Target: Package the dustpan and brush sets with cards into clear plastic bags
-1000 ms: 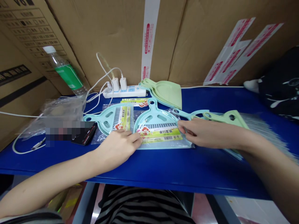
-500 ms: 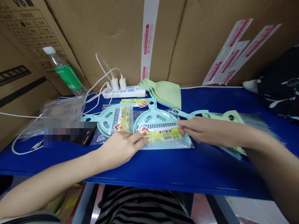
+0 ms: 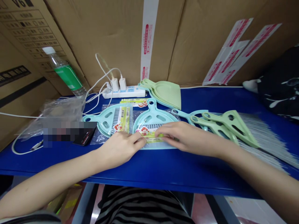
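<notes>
A pale blue dustpan [image 3: 153,116] with a grey-bristled brush lies in a clear bag on the blue table, under a yellow-green label card [image 3: 151,134]. My left hand [image 3: 123,146] grips the lower left edge of this bagged dustpan set, thumb and fingers together at the card's left end. Over the card's right half, my right hand [image 3: 178,137] has its fingers curled down with the thumb below, closed on the card and bag; its palm hides the right part of both. A second bagged blue dustpan [image 3: 105,122] with brush and card lies just left.
Blue and green brushes [image 3: 235,124] with pale bristles are piled at right. Green dustpans [image 3: 167,93] stack behind, near a white power strip [image 3: 135,92] with cables. A bottle [image 3: 66,74], plastic bags [image 3: 63,109] and a dark phone-like object [image 3: 85,135] sit left. Cardboard [image 3: 105,34] walls the back.
My right hand has moved left from the bag's right edge onto the card, uncovering more of the brushes at right. My left hand stays in place.
</notes>
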{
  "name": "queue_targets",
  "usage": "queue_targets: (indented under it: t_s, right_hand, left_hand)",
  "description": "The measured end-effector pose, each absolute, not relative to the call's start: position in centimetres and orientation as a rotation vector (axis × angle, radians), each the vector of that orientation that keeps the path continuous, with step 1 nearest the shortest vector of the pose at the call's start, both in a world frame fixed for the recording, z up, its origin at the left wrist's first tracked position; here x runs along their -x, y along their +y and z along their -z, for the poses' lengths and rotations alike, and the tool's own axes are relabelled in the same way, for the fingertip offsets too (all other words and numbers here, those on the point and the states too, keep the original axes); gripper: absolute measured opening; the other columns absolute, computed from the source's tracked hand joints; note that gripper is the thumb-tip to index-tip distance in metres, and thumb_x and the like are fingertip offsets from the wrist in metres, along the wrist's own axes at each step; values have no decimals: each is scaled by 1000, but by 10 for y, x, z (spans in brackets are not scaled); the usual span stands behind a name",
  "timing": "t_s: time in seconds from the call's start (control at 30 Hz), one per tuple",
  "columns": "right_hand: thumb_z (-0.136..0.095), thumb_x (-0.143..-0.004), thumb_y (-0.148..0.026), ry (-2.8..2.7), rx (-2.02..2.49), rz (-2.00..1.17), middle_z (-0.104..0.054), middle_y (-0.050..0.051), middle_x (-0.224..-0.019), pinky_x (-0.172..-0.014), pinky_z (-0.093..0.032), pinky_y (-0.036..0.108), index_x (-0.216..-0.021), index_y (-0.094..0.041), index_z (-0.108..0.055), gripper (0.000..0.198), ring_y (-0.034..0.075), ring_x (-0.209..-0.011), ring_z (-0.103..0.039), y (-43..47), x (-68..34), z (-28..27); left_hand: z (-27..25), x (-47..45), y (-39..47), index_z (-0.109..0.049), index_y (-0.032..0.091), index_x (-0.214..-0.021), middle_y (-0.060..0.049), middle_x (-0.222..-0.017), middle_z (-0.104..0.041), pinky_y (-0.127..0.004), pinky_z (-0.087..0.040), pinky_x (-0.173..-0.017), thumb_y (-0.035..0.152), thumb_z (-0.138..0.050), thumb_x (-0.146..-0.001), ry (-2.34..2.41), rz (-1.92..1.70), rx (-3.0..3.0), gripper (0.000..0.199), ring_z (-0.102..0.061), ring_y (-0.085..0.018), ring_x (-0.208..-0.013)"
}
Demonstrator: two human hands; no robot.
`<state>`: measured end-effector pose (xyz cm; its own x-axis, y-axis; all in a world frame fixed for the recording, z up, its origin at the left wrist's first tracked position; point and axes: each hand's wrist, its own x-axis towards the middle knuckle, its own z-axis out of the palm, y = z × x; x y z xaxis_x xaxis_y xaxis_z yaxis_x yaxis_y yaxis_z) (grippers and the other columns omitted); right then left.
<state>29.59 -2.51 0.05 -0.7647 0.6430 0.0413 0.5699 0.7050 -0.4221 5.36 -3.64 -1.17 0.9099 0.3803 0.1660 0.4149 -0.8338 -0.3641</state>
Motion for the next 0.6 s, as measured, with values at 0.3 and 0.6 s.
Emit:
queue_targets:
  t_s: [0.3,0.6]
  right_hand:
    - [-42,-84,-6,-2808,1079,-554,-70,6,-86,-67,-43,28,-110,-23,-73,44,17,-74,-61,-27,-303,-9]
    - [-40,-81,-7,-2883,1201,-519,-74,6,-95,-73,-46,31,-107,-25,-75,47,20,-84,-64,-30,-317,-17]
  left_hand:
    - [8,-57,-36,-59,19,-118,-2,-89,-64,-28,-50,-50,10,-49,-87,-683,-55,2705,33,-61,-14,-53]
    - [0,-55,-38,-63,18,-115,-2,-87,-64,-31,-51,-50,12,-52,-85,-723,-148,2722,32,-62,-16,-53]
